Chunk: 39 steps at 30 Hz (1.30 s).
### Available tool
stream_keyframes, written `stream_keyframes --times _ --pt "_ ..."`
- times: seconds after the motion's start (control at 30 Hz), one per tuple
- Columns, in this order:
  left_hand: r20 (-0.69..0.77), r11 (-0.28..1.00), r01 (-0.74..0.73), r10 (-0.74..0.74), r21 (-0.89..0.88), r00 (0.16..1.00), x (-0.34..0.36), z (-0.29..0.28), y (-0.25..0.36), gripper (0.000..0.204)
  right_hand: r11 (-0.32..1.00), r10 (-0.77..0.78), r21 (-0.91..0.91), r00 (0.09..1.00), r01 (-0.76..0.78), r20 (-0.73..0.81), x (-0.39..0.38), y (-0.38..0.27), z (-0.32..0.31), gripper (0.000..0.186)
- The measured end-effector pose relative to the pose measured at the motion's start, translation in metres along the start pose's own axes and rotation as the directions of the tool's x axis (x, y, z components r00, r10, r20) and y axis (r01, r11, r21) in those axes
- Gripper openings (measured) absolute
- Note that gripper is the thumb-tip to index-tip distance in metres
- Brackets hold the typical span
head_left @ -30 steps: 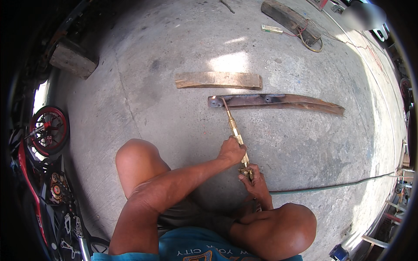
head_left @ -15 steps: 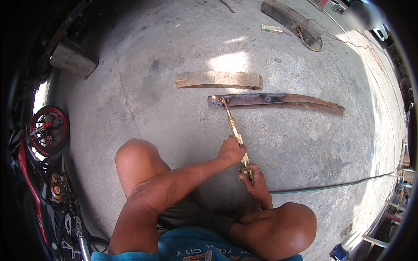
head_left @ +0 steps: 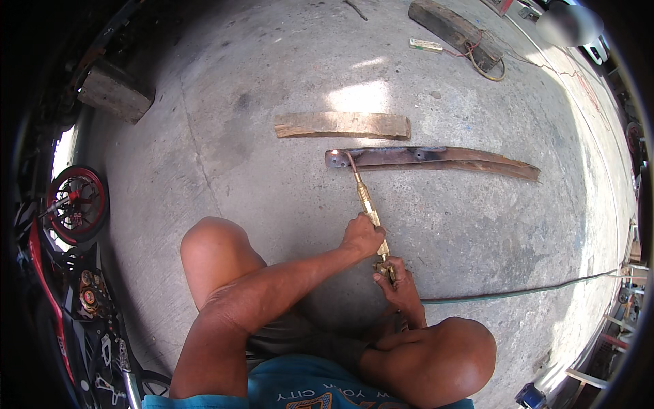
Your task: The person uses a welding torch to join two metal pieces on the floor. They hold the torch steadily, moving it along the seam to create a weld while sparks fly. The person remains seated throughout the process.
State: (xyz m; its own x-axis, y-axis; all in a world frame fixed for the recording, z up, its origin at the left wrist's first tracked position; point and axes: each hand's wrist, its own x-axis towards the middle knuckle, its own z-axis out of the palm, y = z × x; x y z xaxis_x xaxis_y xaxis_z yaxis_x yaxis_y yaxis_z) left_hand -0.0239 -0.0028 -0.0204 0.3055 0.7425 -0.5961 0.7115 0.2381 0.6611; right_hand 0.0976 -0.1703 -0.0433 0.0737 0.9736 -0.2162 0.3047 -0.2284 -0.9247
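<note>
My left hand is closed around the middle of a brass gas torch. My right hand grips the torch's rear end, by its valves. The torch points away from me, and its bent copper-coloured tip is over the left end of a long rusty steel channel. A small bright orange-white glow shows on the steel at that end, where the metal has round marks. The channel lies crosswise on the floor and curves toward its right end. Just beyond it lies a short wooden plank.
A green hose runs from near my right hand to the right. A red-and-black motorcycle stands at left. Wooden blocks lie far left and far right, the latter with a cable and a small box. Concrete floor surrounds these.
The glow at the channel's left end looks slightly different, with fewer bright specks around it. Both hands and the torch stay almost still.
</note>
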Motion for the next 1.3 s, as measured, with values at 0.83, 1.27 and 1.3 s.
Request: stream_keyframes --times 0.83,1.27,1.3 --pt "0.026 0.999 0.032 -0.031 -0.011 0.999 -0.0019 -0.0044 0.0026 0.050 0.998 0.038 -0.042 0.999 -0.037 0.029 -0.0007 -0.0041 0.0000 0.040" --pt "-0.006 1.000 -0.005 0.005 0.000 1.000 -0.0027 -0.0040 0.0014 0.050 0.998 0.065 0.004 0.996 -0.066 0.055 0.0006 -0.0026 -0.0004 0.038" --pt "-0.003 1.000 -0.002 0.002 -0.001 1.000 -0.0028 -0.0045 0.0015 0.051 0.998 0.068 0.007 0.996 -0.069 0.054 0.0008 -0.0040 -0.0006 0.038"
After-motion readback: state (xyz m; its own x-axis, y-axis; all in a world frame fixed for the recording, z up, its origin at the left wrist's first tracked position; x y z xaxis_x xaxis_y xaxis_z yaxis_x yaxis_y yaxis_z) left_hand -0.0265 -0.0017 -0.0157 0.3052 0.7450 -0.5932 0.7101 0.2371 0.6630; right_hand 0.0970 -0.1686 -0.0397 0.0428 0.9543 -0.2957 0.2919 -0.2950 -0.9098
